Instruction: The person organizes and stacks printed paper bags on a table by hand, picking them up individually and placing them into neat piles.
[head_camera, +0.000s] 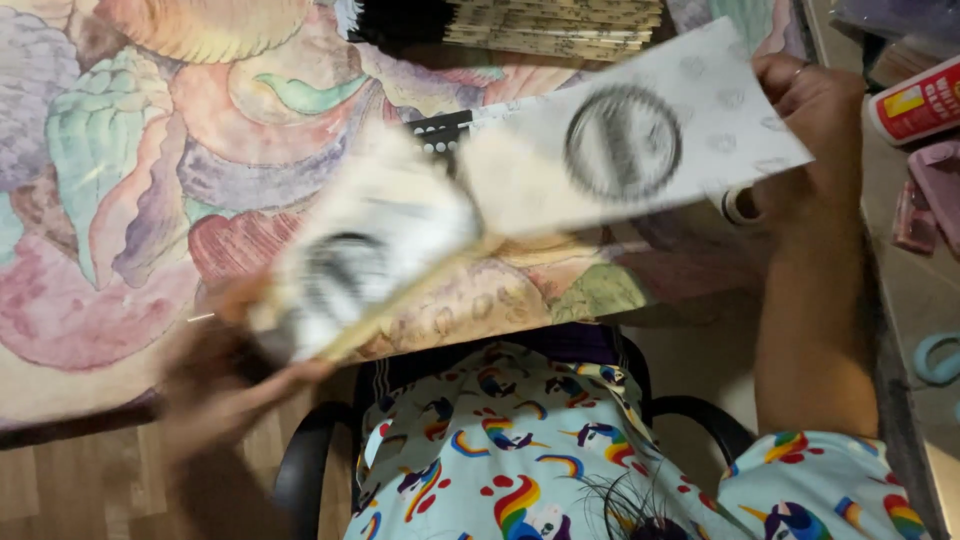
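Observation:
My right hand (815, 120) pinches the far right end of a long white paper sheet (640, 140) printed with a dark round emblem and faint small marks. My left hand (215, 385), blurred by motion, grips the lower left end of a second pale sheet or bag (370, 255) with a similar dark mark. The two pieces meet or overlap near the middle; I cannot tell whether they are one folded item. Both hang above a table covered by a cloth (150, 170) with large pastel shell shapes.
A stack of flat tan and black paper items (540, 25) lies at the table's far edge. A red and white tube (915, 100) and pink things sit on a surface at right. A roll of tape (738, 205) peeks below the sheet. A black chair (690, 410) and my unicorn-print clothes are below.

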